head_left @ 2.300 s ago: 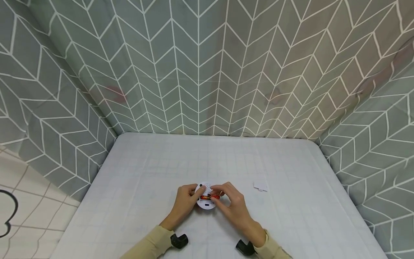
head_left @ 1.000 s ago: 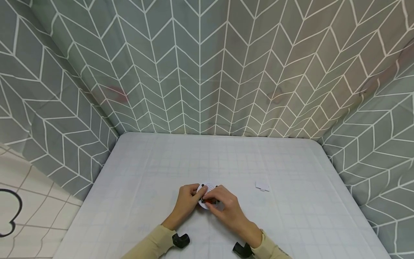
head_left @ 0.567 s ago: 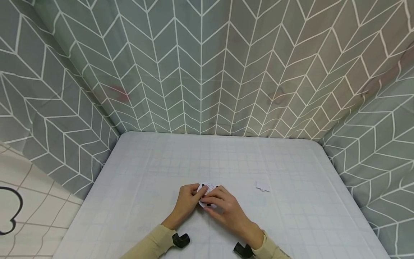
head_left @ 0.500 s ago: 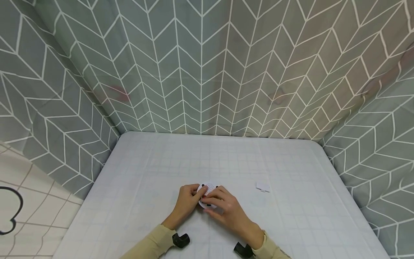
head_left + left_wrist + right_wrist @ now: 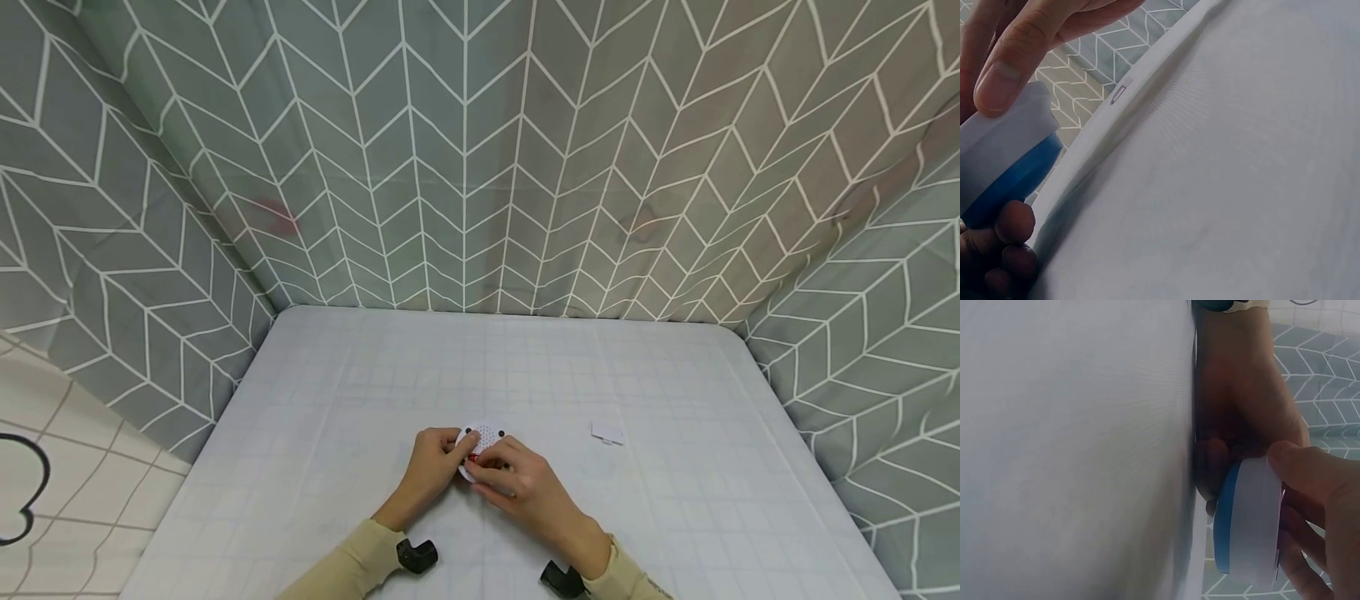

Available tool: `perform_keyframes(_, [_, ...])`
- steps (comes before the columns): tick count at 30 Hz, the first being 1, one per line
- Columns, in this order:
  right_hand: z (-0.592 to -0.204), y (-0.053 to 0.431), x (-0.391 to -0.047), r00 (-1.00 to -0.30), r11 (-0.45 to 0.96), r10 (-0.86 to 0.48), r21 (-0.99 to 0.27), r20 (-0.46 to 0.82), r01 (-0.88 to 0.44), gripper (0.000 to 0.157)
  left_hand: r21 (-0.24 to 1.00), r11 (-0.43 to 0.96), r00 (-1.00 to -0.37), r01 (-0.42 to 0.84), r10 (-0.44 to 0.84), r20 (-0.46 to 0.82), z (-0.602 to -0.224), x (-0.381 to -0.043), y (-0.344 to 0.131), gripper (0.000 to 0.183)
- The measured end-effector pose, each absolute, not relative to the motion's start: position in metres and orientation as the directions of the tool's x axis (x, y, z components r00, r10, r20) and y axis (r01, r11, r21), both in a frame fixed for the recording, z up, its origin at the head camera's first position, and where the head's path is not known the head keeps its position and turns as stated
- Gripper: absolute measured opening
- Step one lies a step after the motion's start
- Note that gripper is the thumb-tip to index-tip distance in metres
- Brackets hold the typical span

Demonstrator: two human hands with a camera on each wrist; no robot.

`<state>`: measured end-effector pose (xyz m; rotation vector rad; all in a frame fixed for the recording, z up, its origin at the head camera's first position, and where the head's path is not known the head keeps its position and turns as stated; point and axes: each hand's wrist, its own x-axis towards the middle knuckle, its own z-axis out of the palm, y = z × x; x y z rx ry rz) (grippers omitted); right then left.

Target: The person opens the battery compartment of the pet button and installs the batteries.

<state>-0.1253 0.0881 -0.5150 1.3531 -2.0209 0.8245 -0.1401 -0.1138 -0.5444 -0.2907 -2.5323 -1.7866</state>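
A round white device [image 5: 489, 432] with a dotted speaker grille and dark screw holes is held above the table, its battery side up. From the side, the left wrist view shows its white body [image 5: 997, 147] and blue underside [image 5: 1019, 178]. My left hand [image 5: 435, 457] grips its left edge, thumb on top and fingers beneath. My right hand [image 5: 517, 477] bends over the battery slot, fingers curled at a red battery [image 5: 472, 457], of which only a small part shows. In the right wrist view its thumb touches the white rim [image 5: 1257, 519]. The fingers hide most of the slot.
A small white battery cover [image 5: 607, 432] with a tab lies on the white-clothed table [image 5: 360, 367] to the right of the hands. A patterned grey curtain [image 5: 465, 167] hangs around the back and sides. Each wrist carries a black camera mount [image 5: 417, 556].
The right hand has moved left with a red battery, from the device's right side to over the slot. Its fingertips have shifted slightly there since. The left hand keeps its grip.
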Motion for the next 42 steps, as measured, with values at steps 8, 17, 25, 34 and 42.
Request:
perform_keyframes(8, [-0.517, 0.086, -0.124, -0.311, 0.324, -0.586, -0.136, 0.748, -0.936, 0.033, 0.940, 0.312, -0.986, 0.142, 0.124, 0.108, -0.546, -0.141, -0.114, 0.041])
perform_keyframes(17, [-0.517, 0.084, -0.123, -0.344, 0.360, -0.589, -0.144, 0.731, -0.922, 0.031, 0.961, 0.269, -0.995, 0.060, 0.098, 0.035, -0.545, -0.141, -0.113, 0.037])
perform_keyframes(25, [-0.516, 0.084, -0.120, -0.360, 0.391, -0.584, -0.137, 0.727, -0.910, 0.031, 0.969, 0.246, -0.997, 0.039, 0.079, 0.020, -0.544, -0.140, -0.112, 0.036])
perform_keyframes(34, [-0.517, 0.083, -0.115, -0.424, 0.420, -0.570, -0.194, 0.704, -0.887, 0.034, 0.971, 0.234, -0.996, 0.047, 0.089, 0.026, -0.543, -0.139, -0.112, 0.035])
perform_keyframes(42, [-0.518, 0.086, -0.114, -0.466, 0.414, -0.566, -0.254, 0.680, -0.874, 0.036, 0.960, 0.268, -0.994, 0.087, 0.094, 0.064, -0.543, -0.140, -0.111, 0.038])
